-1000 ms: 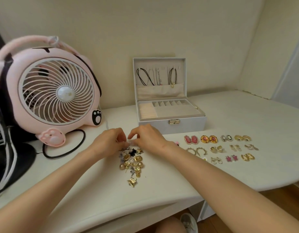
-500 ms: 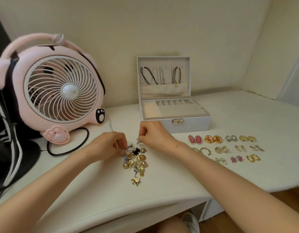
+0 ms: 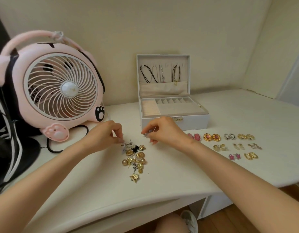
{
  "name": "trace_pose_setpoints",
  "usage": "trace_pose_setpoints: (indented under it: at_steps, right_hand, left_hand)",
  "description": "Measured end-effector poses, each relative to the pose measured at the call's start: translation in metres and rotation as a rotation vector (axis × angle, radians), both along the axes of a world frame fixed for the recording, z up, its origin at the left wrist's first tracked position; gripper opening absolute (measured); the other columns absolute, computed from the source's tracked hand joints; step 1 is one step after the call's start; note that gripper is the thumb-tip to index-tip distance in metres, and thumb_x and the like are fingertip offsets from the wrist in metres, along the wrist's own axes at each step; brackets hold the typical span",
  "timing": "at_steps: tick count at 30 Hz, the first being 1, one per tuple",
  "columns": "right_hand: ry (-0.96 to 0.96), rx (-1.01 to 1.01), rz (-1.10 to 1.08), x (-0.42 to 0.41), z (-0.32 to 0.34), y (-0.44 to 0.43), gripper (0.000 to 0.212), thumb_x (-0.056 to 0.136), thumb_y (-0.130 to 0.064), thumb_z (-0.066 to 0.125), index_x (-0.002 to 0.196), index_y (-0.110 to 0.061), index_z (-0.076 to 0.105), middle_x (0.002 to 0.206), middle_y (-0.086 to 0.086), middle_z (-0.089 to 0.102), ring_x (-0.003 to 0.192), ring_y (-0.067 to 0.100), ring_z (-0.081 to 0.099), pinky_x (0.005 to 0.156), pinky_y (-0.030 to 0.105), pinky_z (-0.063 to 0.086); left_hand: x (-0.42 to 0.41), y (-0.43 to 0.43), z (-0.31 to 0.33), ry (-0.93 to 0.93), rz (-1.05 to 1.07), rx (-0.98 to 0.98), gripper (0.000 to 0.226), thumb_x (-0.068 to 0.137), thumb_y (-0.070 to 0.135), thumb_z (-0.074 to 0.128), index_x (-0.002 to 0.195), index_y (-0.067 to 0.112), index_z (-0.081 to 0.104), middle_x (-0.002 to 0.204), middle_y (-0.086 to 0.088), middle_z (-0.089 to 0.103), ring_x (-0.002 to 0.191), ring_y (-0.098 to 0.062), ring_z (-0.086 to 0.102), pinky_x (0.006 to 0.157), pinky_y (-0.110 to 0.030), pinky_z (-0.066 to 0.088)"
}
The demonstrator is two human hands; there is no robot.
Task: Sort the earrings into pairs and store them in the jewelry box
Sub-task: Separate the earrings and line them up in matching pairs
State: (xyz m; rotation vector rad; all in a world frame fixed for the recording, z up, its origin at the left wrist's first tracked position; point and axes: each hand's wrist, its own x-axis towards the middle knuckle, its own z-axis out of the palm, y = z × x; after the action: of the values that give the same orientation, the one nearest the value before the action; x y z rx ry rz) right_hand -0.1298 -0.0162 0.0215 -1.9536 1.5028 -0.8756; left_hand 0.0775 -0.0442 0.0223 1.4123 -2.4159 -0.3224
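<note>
Hands drawn apart, right hand (image 3: pixel 164 132) pinching blurred silver earring (image 3: pixel 146 133), left hand (image 3: pixel 104 136) at earring pile (image 3: pixel 134 157), grip unclear

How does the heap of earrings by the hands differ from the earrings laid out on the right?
The heap is a jumble, its pieces touching and overlapping; the laid-out earrings lie in matched twos, spaced in rows. The heap lies right by the left hand; the laid-out earrings lie beyond the right hand, untouched. Both rest on the white table, outside the open jewelry box.
</note>
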Motion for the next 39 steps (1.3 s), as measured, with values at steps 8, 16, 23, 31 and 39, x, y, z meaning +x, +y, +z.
trace_pose_setpoints:
  at_steps: [8,16,23,31,39]
  right_hand:
    - [-0.089,0.020,-0.025,-0.005,0.000,0.008,0.005,0.081,-0.004,0.068,0.085,0.000,0.067,0.062,0.007,0.063,0.047,0.014,0.058,0.046,0.022,0.052]
    - [-0.178,0.061,0.021,-0.012,0.005,0.012,0.018,0.082,0.005,0.064,0.097,-0.004,0.068,0.073,0.009,0.062,0.061,0.021,0.063,0.061,0.024,0.058]
    - [-0.224,0.068,-0.005,-0.014,0.007,0.014,0.013,0.082,0.002,0.065,0.094,-0.001,0.069,0.074,0.012,0.067,0.064,0.021,0.065,0.064,0.026,0.059]
    - [-0.158,0.043,-0.071,-0.023,0.012,0.021,0.010,0.082,-0.014,0.069,0.090,-0.009,0.067,0.077,0.003,0.074,0.073,-0.002,0.062,0.054,0.006,0.038]
    - [-0.147,0.087,-0.084,-0.045,0.008,0.030,0.013,0.075,-0.004,0.074,0.075,-0.015,0.068,0.070,0.004,0.066,0.059,0.010,0.060,0.057,0.026,0.050]
  left_hand:
    - [0.002,-0.002,0.003,0.097,0.029,-0.030,0.016,0.083,0.025,0.067,0.072,0.026,0.055,0.097,0.006,0.064,0.084,-0.008,0.061,0.071,-0.029,0.049]
    - [-0.004,0.001,0.007,0.282,0.078,0.070,0.008,0.088,0.017,0.059,0.081,0.014,0.056,0.085,0.009,0.071,0.069,-0.001,0.067,0.068,-0.034,0.053]
    - [-0.010,0.003,0.008,0.497,0.100,0.263,0.011,0.088,0.006,0.058,0.079,0.005,0.051,0.078,-0.002,0.074,0.070,-0.008,0.070,0.061,-0.021,0.048]
    - [-0.019,0.008,0.010,0.721,-0.041,0.468,0.012,0.088,-0.006,0.052,0.090,0.006,0.053,0.086,-0.006,0.072,0.069,-0.014,0.067,0.065,-0.022,0.049]
    - [-0.043,0.022,0.009,0.606,-0.128,0.558,0.034,0.089,-0.011,0.040,0.093,0.005,0.071,0.107,-0.001,0.070,0.064,-0.005,0.060,0.075,-0.023,0.046]
